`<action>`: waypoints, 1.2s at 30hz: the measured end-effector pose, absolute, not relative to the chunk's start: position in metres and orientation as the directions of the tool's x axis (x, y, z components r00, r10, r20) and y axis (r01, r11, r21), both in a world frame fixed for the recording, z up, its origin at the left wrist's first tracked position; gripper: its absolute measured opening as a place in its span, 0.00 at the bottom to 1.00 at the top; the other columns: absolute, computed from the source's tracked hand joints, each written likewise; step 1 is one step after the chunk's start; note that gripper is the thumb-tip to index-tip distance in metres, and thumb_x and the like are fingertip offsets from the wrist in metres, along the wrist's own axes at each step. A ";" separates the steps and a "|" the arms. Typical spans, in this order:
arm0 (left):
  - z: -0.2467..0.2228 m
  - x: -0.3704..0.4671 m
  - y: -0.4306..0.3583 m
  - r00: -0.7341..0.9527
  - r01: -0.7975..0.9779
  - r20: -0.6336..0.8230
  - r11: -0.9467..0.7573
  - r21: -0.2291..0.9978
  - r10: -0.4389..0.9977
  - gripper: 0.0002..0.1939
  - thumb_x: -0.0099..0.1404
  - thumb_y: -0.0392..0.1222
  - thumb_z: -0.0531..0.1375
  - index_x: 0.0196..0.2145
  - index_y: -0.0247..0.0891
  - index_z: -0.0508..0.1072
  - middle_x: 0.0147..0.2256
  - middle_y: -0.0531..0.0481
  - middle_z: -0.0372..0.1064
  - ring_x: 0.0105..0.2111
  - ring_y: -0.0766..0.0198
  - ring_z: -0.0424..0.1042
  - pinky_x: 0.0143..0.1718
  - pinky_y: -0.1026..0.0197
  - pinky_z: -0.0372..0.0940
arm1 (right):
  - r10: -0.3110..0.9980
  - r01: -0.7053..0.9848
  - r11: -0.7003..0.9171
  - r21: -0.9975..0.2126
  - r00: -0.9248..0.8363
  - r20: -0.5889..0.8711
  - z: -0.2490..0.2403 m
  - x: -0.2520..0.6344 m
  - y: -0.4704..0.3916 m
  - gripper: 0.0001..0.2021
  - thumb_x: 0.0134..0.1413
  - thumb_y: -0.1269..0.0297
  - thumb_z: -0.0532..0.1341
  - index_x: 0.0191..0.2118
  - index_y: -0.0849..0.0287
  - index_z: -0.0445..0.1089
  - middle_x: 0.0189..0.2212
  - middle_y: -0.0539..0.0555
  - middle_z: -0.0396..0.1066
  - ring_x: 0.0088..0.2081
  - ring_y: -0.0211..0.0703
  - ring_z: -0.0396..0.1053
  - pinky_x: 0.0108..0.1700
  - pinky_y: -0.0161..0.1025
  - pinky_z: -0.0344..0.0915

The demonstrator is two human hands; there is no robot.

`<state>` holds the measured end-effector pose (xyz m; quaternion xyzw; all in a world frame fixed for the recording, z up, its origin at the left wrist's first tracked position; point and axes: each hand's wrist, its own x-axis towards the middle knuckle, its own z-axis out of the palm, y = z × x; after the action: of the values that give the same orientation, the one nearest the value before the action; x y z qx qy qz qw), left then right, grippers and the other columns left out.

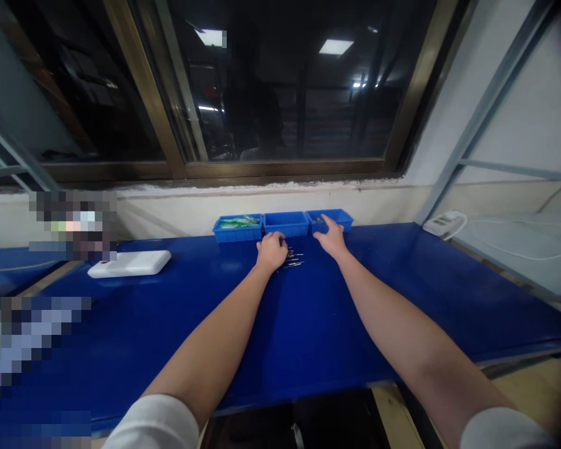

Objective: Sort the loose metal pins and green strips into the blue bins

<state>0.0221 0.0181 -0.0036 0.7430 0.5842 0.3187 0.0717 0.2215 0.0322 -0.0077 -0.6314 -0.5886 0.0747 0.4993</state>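
Observation:
Several thin metal rods (295,260) lie side by side on the blue tabletop. Over their left ends rests my left hand (272,251), its fingers curled down and closed; what is under the fingertips is hidden. My right hand (331,239) is at the front of the right blue bin (345,218), thumb and forefinger apart, with nothing visible between them. Small dark bits (318,219) show inside that bin, too small to name. Beside it stand the middle blue bin (286,226) and the left blue bin (237,234), which holds green-and-clear plastic packets (238,221).
A white power bank-like block (131,264) lies on the blue tabletop (177,318) at left. A white power strip (444,223) with a cable sits at the right rear. Metal frame bars (486,112) rise at the sides, and a dark window (290,93) is behind.

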 end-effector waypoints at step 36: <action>-0.006 0.021 0.019 0.190 0.560 0.447 -0.470 0.682 0.874 0.17 0.58 0.29 0.54 0.44 0.36 0.71 0.37 0.49 0.75 0.38 0.65 0.74 0.45 0.63 0.66 | 0.898 0.778 0.411 -0.475 -0.254 0.360 -0.014 0.181 0.030 0.10 0.56 0.66 0.54 0.33 0.60 0.72 0.34 0.56 0.71 0.36 0.41 0.67 0.39 0.36 0.59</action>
<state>0.0212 0.0190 -0.0061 0.7481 0.4791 0.4189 0.1878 0.1809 0.0296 -0.0138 -0.5333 -0.7855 0.1006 0.2973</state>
